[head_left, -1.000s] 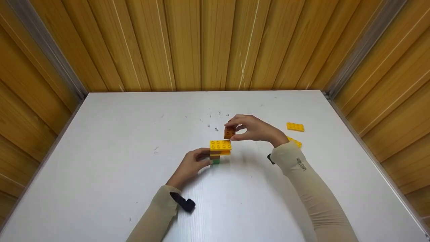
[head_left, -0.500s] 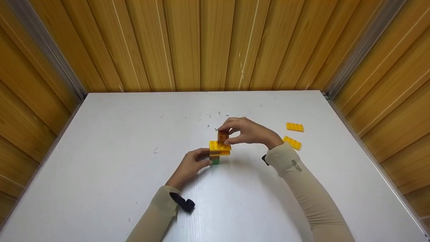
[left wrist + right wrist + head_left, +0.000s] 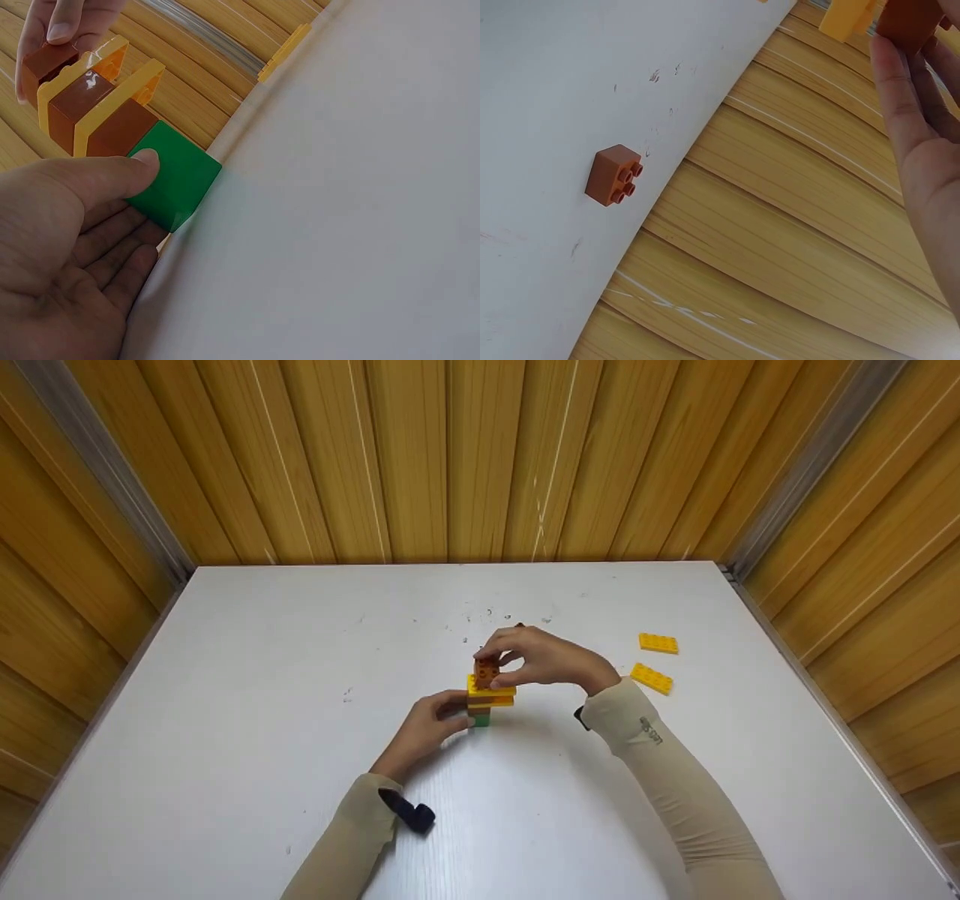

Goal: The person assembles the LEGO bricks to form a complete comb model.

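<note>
Topmost brown block (image 3: pixel 486 671) between thumb and fingers of right hand (image 3: pixel 546 655), parted only block-wide, pinching it above stack (image 3: pixel 493 699); left hand (image 3: pixel 422 730) grips green block (image 3: pixel 180 172) at base; stack on tabletop (image 3: pixel 225 697), well in from far edge.

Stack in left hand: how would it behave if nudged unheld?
The stack would probably tip: tall on one green block. Its yellow plates overhang rightward in the head view, likely biasing any fall that way. Crisp, unbent faces suggest it's stiff.
</note>
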A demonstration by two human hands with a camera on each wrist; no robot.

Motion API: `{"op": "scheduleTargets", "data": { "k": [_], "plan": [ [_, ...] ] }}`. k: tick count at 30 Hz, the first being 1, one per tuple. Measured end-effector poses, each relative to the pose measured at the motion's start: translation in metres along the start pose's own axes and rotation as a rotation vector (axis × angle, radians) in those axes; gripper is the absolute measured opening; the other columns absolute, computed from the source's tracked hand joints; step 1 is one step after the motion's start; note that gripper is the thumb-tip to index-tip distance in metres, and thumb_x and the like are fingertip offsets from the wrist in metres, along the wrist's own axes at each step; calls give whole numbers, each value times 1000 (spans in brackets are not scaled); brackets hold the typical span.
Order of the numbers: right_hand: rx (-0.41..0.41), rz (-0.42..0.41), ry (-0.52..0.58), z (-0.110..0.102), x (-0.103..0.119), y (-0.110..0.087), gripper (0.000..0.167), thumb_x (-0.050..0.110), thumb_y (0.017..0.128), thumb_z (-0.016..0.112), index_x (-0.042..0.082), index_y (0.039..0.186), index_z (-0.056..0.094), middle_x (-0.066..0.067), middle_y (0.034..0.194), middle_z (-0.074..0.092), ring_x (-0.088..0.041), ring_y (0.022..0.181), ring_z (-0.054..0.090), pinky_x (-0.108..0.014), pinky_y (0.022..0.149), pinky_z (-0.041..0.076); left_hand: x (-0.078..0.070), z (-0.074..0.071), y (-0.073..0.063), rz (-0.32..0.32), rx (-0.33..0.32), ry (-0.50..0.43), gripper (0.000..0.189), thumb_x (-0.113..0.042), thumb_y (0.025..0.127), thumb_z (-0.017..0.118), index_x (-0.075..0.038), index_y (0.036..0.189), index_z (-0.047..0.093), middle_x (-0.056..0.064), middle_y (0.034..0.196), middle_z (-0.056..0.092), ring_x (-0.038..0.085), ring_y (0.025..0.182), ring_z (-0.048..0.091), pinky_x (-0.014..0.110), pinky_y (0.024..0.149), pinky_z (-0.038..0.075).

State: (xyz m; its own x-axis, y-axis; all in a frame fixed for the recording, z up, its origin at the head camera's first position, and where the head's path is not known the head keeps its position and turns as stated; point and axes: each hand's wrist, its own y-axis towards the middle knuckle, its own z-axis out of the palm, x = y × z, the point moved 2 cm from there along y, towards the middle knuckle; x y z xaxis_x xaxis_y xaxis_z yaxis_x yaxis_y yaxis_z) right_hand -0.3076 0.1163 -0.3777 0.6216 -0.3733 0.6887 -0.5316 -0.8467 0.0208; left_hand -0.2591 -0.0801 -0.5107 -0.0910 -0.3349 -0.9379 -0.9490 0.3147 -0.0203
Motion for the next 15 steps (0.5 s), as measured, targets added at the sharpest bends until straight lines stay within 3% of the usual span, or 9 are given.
{"op": "scheduleTargets", "data": {
  "k": [8,15],
  "plan": [
    [24,-5,4,2,2,3,39,8,87,69,-1,124,61,-12,116,62,-23,106,62,-30,95,53,0,-1,0,27,4,-11,42,-13,88,68,-11,129,59,7,127,64,22,120,59,40,106,44],
    [41,7,-21,4,4,5,38,7,87,69,-1,124,61,-11,115,62,-21,107,61,-30,95,53,0,0,0,-1,3,-6,42,-13,88,68,-12,129,60,5,127,64,21,120,59,39,106,44]
  ]
}}
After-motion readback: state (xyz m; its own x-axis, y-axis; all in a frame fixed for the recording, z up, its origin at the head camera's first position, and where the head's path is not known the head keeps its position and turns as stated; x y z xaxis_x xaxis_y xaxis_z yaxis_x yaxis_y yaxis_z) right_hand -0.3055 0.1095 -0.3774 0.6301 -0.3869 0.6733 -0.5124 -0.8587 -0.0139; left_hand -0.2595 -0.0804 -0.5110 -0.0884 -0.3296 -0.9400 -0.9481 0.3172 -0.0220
